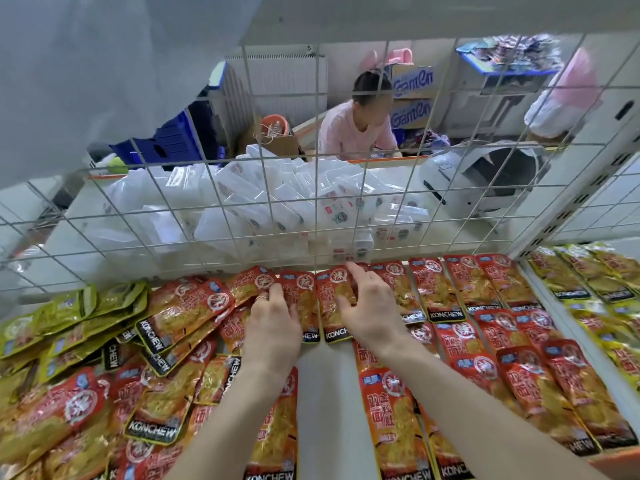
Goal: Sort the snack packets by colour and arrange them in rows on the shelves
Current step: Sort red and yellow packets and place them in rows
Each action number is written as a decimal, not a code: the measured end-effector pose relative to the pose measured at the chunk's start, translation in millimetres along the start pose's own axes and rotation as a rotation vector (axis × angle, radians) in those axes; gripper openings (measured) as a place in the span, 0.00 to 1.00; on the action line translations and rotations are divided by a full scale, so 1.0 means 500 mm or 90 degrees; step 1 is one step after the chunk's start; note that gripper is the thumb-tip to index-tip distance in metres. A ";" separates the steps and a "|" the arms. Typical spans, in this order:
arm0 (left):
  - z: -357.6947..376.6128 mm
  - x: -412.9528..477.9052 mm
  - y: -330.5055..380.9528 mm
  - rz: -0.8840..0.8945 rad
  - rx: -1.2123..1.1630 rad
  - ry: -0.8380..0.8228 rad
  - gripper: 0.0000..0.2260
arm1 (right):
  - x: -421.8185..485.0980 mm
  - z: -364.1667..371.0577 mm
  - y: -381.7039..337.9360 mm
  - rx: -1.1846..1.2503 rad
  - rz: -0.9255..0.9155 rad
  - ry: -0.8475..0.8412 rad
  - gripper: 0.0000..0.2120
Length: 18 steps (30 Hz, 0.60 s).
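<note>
Behind wire mesh [207, 202], clear bags [242, 202] heaped and a seated person [349, 133], blurred; on white shelf [325, 393] red packets [460, 285] rowed right, jumbled with green packets [69, 320] left; left hand [273, 323] and right hand [370, 306] rest straight-fingered on back-row red ones, clasping nothing; nearest packets cut off.

Behind the wire grid [316, 163] lies a heap of clear white packs [263, 202]. Beyond it sits a person in pink [346, 133] — printed cartons [412, 81] stacked just behind, a blue crate [162, 143] off left, a radiator [277, 84] by the wall.
</note>
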<state>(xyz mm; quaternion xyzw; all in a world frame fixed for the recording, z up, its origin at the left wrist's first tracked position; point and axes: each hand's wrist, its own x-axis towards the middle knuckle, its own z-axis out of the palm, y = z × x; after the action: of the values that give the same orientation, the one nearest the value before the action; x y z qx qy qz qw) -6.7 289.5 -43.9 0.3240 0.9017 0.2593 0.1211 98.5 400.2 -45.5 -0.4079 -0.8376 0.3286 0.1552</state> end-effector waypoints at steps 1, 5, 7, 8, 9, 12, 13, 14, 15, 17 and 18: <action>0.002 -0.003 -0.001 0.011 -0.002 0.004 0.22 | -0.005 0.001 0.002 -0.017 -0.008 -0.008 0.31; 0.004 -0.010 -0.002 0.024 0.004 -0.023 0.22 | -0.022 0.012 0.010 -0.140 -0.048 -0.016 0.30; 0.005 -0.013 -0.004 0.020 0.016 -0.046 0.25 | -0.025 0.014 0.011 -0.209 -0.050 -0.006 0.29; 0.006 -0.014 -0.005 0.021 0.025 -0.057 0.27 | -0.025 0.014 0.012 -0.233 -0.046 -0.004 0.29; 0.008 -0.014 -0.008 0.025 0.034 -0.062 0.29 | -0.025 0.013 0.012 -0.248 -0.042 -0.006 0.28; 0.013 -0.018 -0.010 0.035 0.056 -0.061 0.30 | -0.022 0.013 0.015 -0.269 -0.039 -0.014 0.28; 0.015 -0.020 -0.009 0.039 0.072 -0.055 0.29 | -0.021 0.014 0.015 -0.275 -0.040 -0.015 0.28; 0.018 -0.022 -0.008 0.044 0.091 -0.045 0.29 | -0.020 0.015 0.016 -0.278 -0.039 -0.017 0.28; 0.021 -0.025 -0.008 0.050 0.109 -0.035 0.28 | -0.020 0.017 0.016 -0.280 -0.037 -0.019 0.28; 0.024 -0.029 -0.005 0.062 0.134 -0.012 0.26 | -0.020 0.020 0.016 -0.278 -0.035 -0.021 0.27; 0.026 -0.030 -0.005 0.065 0.141 -0.005 0.25 | -0.021 0.022 0.016 -0.276 -0.035 -0.022 0.27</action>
<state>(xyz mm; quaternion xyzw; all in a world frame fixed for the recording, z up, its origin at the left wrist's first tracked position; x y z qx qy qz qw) 8.2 283.1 -55.5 0.3819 0.9068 0.1623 0.0746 103.8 391.1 -58.7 -0.4031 -0.9019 0.1438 0.0581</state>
